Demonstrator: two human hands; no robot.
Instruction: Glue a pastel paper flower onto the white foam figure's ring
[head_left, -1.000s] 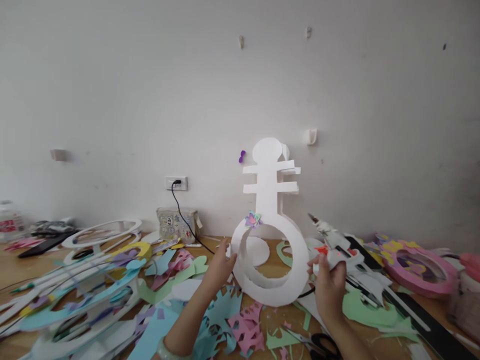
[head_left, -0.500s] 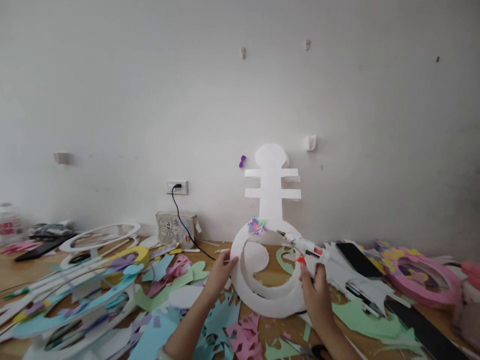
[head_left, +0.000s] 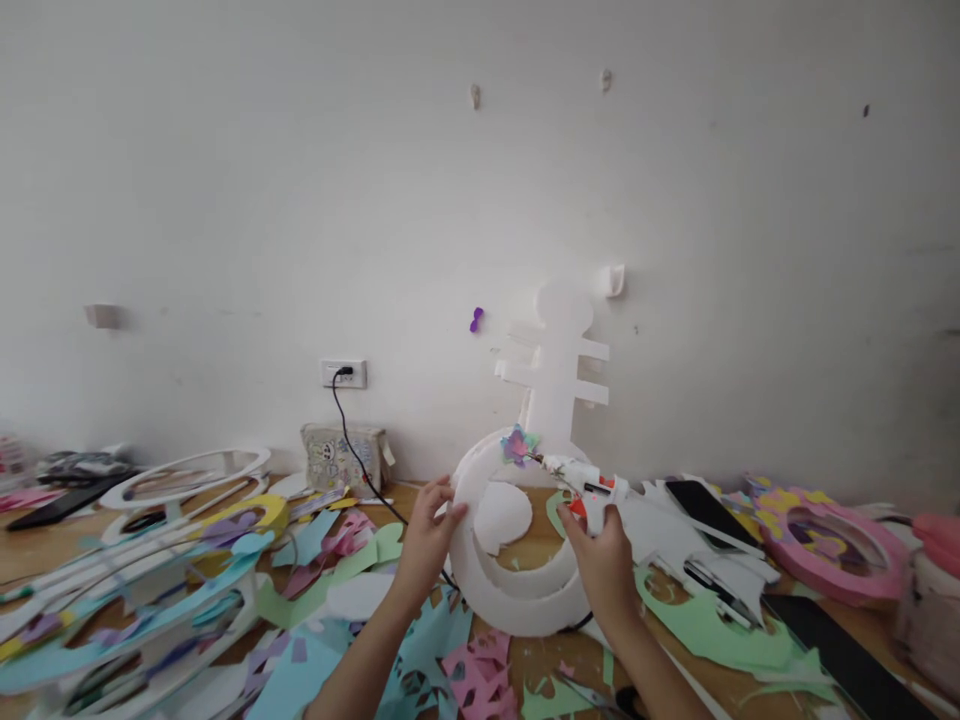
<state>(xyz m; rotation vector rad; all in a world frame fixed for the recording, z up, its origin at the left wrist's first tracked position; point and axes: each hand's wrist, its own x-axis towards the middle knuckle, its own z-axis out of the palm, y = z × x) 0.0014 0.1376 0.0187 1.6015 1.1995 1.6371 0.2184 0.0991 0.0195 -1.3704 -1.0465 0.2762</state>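
A white foam lute-shaped cutout (head_left: 551, 385) stands upright on the wooden table, ring at the bottom, neck with two crossbars above. A small purple and green paper flower (head_left: 518, 445) sits at the top of the ring. My left hand (head_left: 427, 535) grips the ring's left edge. My right hand (head_left: 600, 555) holds a white glue gun (head_left: 589, 480) with an orange trigger. Its nozzle points left and almost touches the flower.
Coloured paper scraps (head_left: 480, 670) cover the table in front. More foam lute frames (head_left: 150, 560) lie at the left. A pink frame (head_left: 832, 545) and a black phone (head_left: 701, 510) lie at the right. A black cord runs to the wall socket (head_left: 343, 373). Scissors (head_left: 600, 700) lie near the front edge.
My right hand has swung the glue gun left, from beside the cutout to the flower on the ring. The cutout has turned a little. My left hand has stayed on the ring.
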